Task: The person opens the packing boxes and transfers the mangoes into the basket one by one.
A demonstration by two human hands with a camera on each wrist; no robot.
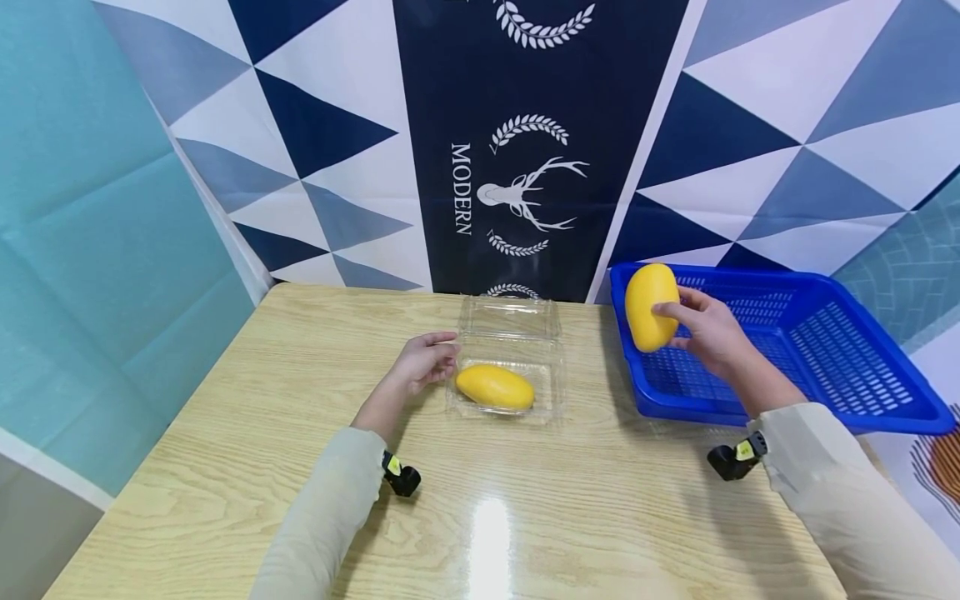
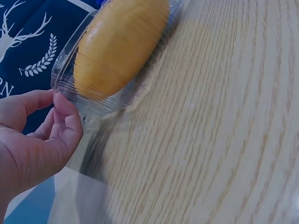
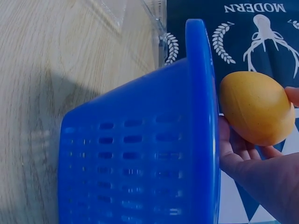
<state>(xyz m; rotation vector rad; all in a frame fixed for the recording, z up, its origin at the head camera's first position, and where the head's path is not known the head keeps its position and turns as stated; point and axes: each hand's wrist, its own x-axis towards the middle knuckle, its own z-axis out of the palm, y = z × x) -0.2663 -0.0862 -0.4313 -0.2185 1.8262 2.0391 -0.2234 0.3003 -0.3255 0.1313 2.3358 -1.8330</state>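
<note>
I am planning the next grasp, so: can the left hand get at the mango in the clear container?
Probably yes: the left hand touches the clear container, whose lid looks folded back, leaving the mango uncovered.

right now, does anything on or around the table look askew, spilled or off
Nothing looks spilled or damaged. Two things look odd: in the head view, the deer print and the word MODERN behind the table lie sideways, not upright, and the right end of the blue basket seems to jut past the table's edge.

2 yellow mangoes point(image 1: 651, 308), 1 in container point(image 1: 549, 379)
</note>
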